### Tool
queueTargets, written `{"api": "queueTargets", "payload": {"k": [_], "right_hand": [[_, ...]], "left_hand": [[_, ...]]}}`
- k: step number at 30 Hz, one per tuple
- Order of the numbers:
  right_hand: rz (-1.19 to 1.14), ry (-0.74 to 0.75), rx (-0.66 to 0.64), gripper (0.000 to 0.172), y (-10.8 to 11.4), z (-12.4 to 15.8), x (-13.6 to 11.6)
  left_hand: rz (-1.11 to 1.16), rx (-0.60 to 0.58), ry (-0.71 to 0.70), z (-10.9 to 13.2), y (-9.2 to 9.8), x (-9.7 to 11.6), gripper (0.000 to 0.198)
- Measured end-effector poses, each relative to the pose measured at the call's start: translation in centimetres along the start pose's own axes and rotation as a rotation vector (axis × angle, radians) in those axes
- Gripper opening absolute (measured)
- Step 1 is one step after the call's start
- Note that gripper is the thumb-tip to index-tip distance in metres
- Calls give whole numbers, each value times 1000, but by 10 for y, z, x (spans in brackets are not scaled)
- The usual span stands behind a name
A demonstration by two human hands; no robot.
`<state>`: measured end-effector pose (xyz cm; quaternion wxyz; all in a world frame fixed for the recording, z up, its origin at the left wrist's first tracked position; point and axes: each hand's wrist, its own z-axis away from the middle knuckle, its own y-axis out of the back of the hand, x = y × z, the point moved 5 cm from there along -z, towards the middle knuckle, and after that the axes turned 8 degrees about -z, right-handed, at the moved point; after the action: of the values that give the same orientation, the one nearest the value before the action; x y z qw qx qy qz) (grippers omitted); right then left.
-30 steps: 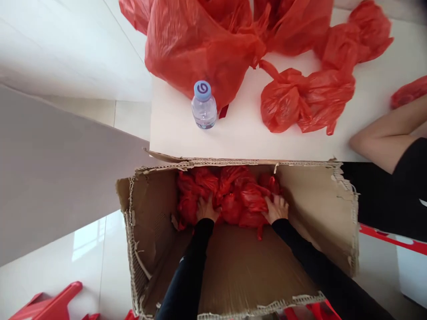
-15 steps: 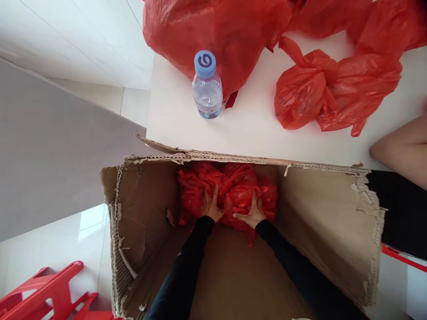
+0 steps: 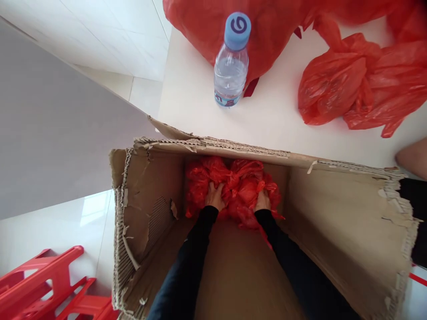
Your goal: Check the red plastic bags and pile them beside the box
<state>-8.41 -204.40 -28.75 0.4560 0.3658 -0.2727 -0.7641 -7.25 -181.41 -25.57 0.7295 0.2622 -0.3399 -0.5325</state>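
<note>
The fingers of our left hand [image 3: 215, 196] reach into the crumpled plastic of the red bags [image 3: 246, 193], the thumb standing apart from them; the tips sink into the folds, so we cannot tell whether they pinch anything. Our right hand [image 3: 263, 201] touches the bunch farther right, its fingertips partly hidden by film, and we cannot tell whether those are spread or pressed together. The bags lie huddled against the far wall inside our cardboard box [image 3: 247, 280], whose rim is ragged and torn. Both our dark sleeves [image 3: 182, 266] stretch over its bare floor. Just beyond the far rim is a white table [image 3: 267, 124], bearing an upright bottle [image 3: 230, 73] with a blue cap, a big red bag [image 3: 196, 26] behind it, and knotted red bags [image 3: 333, 86] to the right. Another person's elbow [image 3: 415, 158] shows at the right edge, and red plastic stools [image 3: 60, 275] occupy the floor at lower left.
</note>
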Motion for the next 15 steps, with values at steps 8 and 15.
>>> {"api": "queueTargets", "payload": {"k": [8, 15], "right_hand": [[81, -134, 108, 46, 63, 26, 43], [223, 77, -56, 112, 27, 76, 10]], "left_hand": [[-24, -79, -123, 32, 4, -17, 57], [-127, -108, -230, 44, -10, -6, 69]]}}
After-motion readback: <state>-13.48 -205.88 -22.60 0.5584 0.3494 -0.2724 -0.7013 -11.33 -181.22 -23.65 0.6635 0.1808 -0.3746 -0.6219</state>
